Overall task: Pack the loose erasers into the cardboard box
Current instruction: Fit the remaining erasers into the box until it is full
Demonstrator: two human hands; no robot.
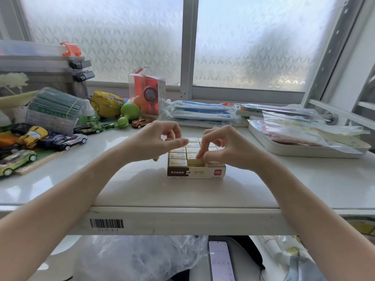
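A cardboard box [195,173] with a brown and red label stands in the middle of the white table. Cream erasers [178,156] fill it in tight rows. My right hand [223,147] reaches over the box's right side. Its thumb and forefinger pinch one eraser [193,162] in the front row, which stands a little higher than its neighbours. My left hand [154,140] hovers over the box's left side with the thumb stretched out and the other fingers loosely curled. I see nothing in it. Both hands hide the back rows in part.
Toy cars [67,139] crowd the table's left side, with a green bottle [88,116] and toys behind them. Tissue packs [200,112] lie behind the box. A white tray [304,151] of plastic bags sits at the right. A phone [221,260] lies below the table's front edge [182,220].
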